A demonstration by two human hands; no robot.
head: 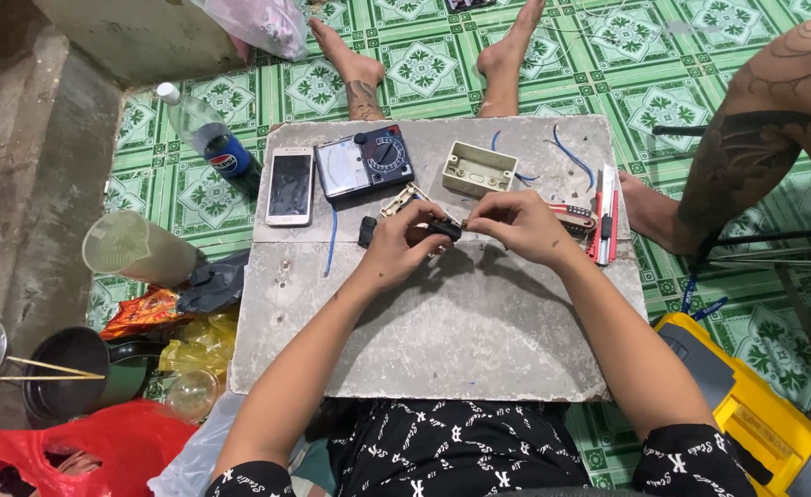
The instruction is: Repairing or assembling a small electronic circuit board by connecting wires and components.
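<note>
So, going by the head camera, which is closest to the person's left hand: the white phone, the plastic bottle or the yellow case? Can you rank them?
From the left hand, which holds a small black part:
1. White phone, on the slab, up and to its left.
2. Plastic bottle, on the tiled floor beyond the slab's far left corner.
3. Yellow case, on the floor at the lower right, past the right arm.
</note>
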